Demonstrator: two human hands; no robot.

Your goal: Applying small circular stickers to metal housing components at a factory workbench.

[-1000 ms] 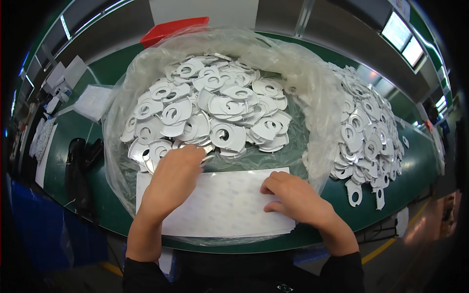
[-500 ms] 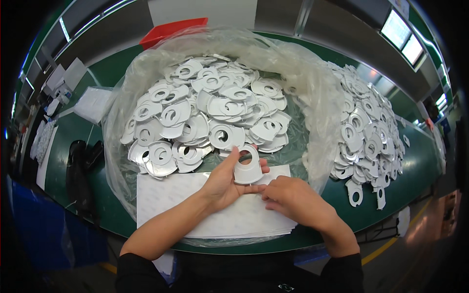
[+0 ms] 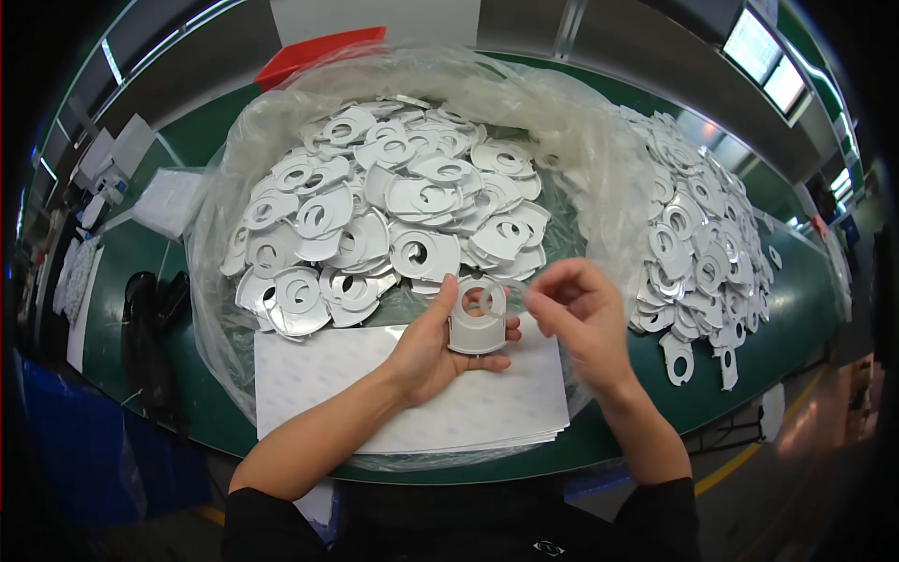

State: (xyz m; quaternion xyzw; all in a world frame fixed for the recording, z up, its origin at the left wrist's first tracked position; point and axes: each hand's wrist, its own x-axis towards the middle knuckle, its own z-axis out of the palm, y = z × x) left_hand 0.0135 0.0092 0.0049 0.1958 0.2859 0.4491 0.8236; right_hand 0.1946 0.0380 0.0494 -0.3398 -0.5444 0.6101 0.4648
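My left hand (image 3: 433, 345) holds a white plastic part (image 3: 477, 335) with a round hole, thumb along its left edge and fingers behind it. Pinched between the thumb and fingers of my right hand (image 3: 585, 323) is a thin, clear ring-shaped film (image 3: 507, 285). The film's left side overlaps the part's hole; whether it still touches the part I cannot tell. Beneath both hands lies a stack of white paper sheets (image 3: 323, 393). A large heap of similar white parts (image 3: 323, 214) sits just beyond, inside an open clear plastic bag (image 3: 609, 215).
Another heap of shiny white parts (image 3: 698, 234) covers the right side of the green table (image 3: 796, 309). A red bin (image 3: 318, 54) stands at the back. To the left are a black object (image 3: 150, 347) and a flat clear plastic packet (image 3: 170, 201).
My right hand has risen from beside the left fingertips to the part's upper right, and a clear ring film now shows in its fingers. My left hand keeps hold of the part.
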